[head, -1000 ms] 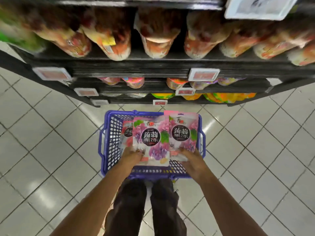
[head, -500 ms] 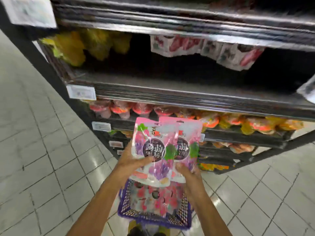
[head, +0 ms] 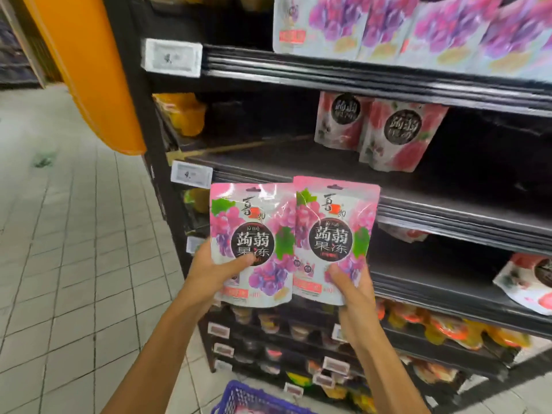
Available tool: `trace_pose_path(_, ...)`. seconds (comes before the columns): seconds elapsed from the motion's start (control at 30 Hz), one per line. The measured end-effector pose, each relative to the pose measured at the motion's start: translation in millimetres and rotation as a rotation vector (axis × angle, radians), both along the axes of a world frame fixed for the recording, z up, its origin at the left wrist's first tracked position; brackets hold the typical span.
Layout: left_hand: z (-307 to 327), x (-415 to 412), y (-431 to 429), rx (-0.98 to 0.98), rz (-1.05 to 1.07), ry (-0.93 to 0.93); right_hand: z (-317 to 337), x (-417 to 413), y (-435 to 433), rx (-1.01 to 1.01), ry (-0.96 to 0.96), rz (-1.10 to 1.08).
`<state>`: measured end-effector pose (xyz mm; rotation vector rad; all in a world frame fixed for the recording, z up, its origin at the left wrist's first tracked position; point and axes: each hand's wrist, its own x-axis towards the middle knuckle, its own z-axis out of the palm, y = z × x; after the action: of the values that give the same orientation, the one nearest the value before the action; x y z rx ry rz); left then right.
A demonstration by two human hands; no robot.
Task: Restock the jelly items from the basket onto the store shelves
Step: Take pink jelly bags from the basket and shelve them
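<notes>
I hold two pink grape jelly pouches upright in front of the black shelves. My left hand [head: 215,268] grips the left grape jelly pouch [head: 252,228] by its lower left. My right hand [head: 351,289] grips the right grape jelly pouch [head: 333,231] at its bottom edge; this pouch overlaps the left one. Matching grape pouches [head: 388,25] line the top shelf. Only the rim of the blue basket [head: 248,398] shows on the floor at the bottom edge.
Red-pink jelly pouches [head: 385,130] stand on the middle shelf [head: 448,189], with dark bare room to either side. Another pouch [head: 528,282] lies at the right edge. Jelly cups [head: 448,327] fill the lower shelves. An orange pillar [head: 86,64] stands left, beside tiled floor [head: 74,234].
Both hands lifted the two grape pouches out of the basket up to shelf height. My view swung up from the floor to the upper shelves.
</notes>
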<state>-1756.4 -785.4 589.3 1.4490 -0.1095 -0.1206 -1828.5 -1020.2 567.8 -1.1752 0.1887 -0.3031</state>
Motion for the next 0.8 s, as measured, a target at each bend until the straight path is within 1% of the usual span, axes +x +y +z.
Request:
trace_pose_path(0.13,41,30,19,-0.04,0.039,-0.108,38,21,12,-0.063,-0.122,0.021)
trace_pose_path(0.33,109,71,49,-0.072,0.004,-0.316,110,52,42,-0.13,-0.308,-0.122)
trace_pose_path(0.47,151,90,67,-0.074,-0.043,-0.457,160,69,61,-0.253,-0.402,-0.208)
trace_pose_path(0.6,179,108,82,-0.06,-0.089,-0.513,202,82,81,-0.411,-0.424,-0.325)
trace_pose_path(0.8,199,131,98,-0.031,-0.138,-0.511,249,103,98,-0.528,-0.432,-0.422)
